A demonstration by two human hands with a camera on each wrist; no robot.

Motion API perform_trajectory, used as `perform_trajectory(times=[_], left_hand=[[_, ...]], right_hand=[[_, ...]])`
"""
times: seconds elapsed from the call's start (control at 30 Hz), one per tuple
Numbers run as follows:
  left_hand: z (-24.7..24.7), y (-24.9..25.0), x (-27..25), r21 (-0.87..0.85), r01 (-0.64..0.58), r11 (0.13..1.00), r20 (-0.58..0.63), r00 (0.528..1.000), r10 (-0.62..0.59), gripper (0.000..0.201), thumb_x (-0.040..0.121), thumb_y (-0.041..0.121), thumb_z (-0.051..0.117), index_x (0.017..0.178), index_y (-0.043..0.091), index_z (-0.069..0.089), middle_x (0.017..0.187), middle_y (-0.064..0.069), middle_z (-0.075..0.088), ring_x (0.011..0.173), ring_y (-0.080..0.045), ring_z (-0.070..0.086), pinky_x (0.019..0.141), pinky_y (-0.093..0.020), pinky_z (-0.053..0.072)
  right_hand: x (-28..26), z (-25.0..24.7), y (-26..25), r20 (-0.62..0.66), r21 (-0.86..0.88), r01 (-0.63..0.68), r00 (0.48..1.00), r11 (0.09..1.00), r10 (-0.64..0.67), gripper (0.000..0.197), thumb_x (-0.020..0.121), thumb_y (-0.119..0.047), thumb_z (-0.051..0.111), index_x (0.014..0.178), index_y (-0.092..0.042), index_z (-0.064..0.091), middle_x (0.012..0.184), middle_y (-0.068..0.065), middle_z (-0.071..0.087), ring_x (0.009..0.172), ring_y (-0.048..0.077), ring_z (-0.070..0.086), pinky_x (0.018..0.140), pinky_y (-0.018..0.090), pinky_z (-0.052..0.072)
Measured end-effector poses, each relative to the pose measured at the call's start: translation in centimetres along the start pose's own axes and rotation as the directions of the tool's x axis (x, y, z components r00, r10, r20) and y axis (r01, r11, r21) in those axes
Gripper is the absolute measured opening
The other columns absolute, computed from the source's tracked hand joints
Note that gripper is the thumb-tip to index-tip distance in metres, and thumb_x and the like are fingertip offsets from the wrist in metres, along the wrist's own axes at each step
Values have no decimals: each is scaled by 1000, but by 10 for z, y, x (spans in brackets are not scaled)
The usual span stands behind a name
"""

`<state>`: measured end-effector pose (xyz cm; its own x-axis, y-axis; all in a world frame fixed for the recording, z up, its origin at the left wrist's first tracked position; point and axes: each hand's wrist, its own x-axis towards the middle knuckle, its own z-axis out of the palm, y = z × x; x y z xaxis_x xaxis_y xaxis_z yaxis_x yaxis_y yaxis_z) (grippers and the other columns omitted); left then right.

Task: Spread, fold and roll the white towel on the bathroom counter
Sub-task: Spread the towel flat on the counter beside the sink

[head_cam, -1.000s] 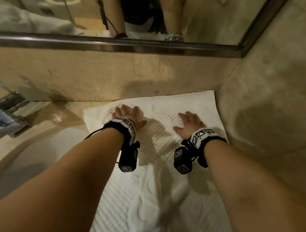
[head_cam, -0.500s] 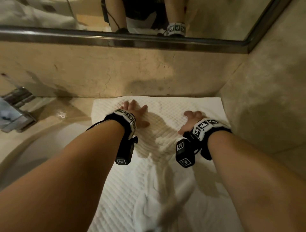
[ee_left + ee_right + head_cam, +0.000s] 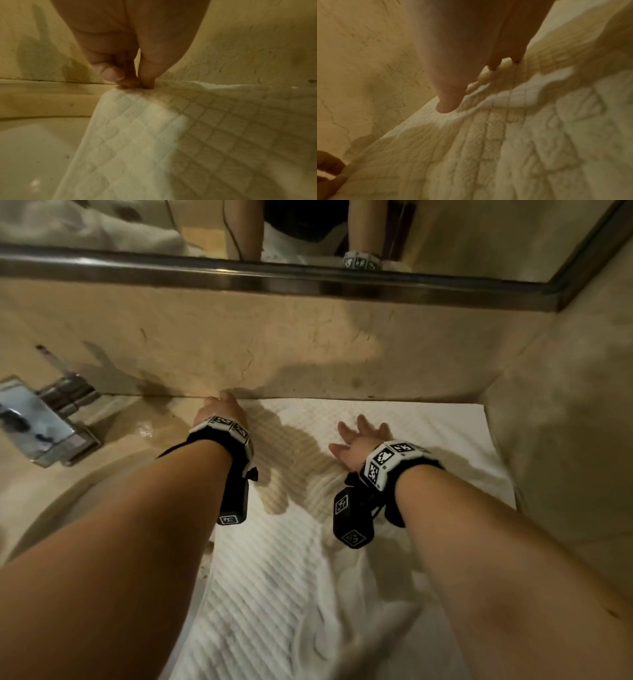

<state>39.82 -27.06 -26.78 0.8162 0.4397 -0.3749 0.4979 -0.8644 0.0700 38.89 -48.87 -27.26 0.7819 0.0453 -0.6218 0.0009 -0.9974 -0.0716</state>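
A white quilted towel point(image 3: 394, 436) lies spread on the beige counter, its far edge against the back wall and its near part rumpled. My left hand point(image 3: 221, 409) is at the towel's far left corner; in the left wrist view thumb and fingers point(image 3: 137, 81) pinch that corner of the towel point(image 3: 154, 135). My right hand point(image 3: 359, 436) lies flat with straight fingers on the towel's middle far part; the right wrist view shows its fingertips point(image 3: 448, 105) touching the towel point(image 3: 522, 135).
A white sink basin point(image 3: 68, 491) sits to the left of the towel, with a chrome faucet point(image 3: 44, 426) behind it. A marble side wall point(image 3: 565, 440) bounds the towel on the right. A mirror point(image 3: 308, 227) runs above the back wall.
My left hand has moved from lying flat on the towel out to its far left corner and pinched it. The towel's far edge now reaches the back wall. My right hand stays flat.
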Motion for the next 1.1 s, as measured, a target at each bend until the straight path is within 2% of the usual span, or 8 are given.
perform_trajectory(times=[0.1,0.17,0.37,0.53,0.6,0.73,0.9,1.1], left_hand=[[-4,-1,13,-85,-71,994,-39,997,68,46,93,13,46,138,12,38,132,-23,47,120,-41,49,101,-48,43],[-9,1,19,-164,-97,982,-68,994,87,41,97,24,43,136,15,42,134,-19,46,121,-40,49,103,-46,41],[11,25,-8,-56,-65,996,-106,993,59,54,98,25,38,145,6,18,146,-17,22,134,-36,27,109,-44,27],[38,53,-44,85,-220,972,149,967,206,95,83,74,36,151,19,-3,158,-11,-10,145,-36,-4,117,-48,6],[46,51,-50,115,-232,966,176,962,210,102,79,80,32,151,22,-12,157,-11,-19,145,-36,-12,118,-47,0],[41,47,-47,158,-233,959,192,961,202,111,72,86,34,151,23,-13,157,-11,-19,145,-36,-10,118,-49,3],[36,53,-47,203,-221,954,230,958,173,130,55,95,36,149,22,-17,157,-13,-19,145,-39,-8,116,-54,7],[32,58,-45,225,-208,952,223,962,158,139,45,98,40,149,24,-15,157,-14,-13,144,-42,-3,115,-56,12]], right_hand=[[1,-5,-1,20,-3,0,1000,1000,0,62,93,-61,26,148,-43,2,158,-8,-16,142,41,-15,115,58,4],[1,-3,3,19,18,14,1000,1000,-14,63,92,-63,27,147,-45,1,157,-10,-18,142,39,-18,114,60,2],[-6,14,13,-18,87,95,995,992,-93,69,91,-64,33,145,-48,-7,153,-12,-29,140,29,-31,111,56,-15],[-17,14,36,-70,78,97,993,992,-91,85,89,-64,39,149,-32,-12,155,-2,-26,143,21,-23,118,42,-10],[-22,18,61,-94,95,8,996,995,1,87,89,-68,34,150,-28,-14,155,1,-26,144,22,-21,119,40,-7],[-26,24,114,-77,83,-78,994,994,84,87,84,-76,25,149,-33,-14,155,-4,-27,143,21,-23,118,41,-11],[-16,16,129,-70,71,-93,993,993,98,92,81,-79,26,148,-33,-16,154,-4,-28,142,23,-26,117,41,-13],[-6,3,128,-98,77,-133,985,988,140,105,71,-83,43,150,-32,-4,158,-2,-14,145,28,-12,119,45,-1]])
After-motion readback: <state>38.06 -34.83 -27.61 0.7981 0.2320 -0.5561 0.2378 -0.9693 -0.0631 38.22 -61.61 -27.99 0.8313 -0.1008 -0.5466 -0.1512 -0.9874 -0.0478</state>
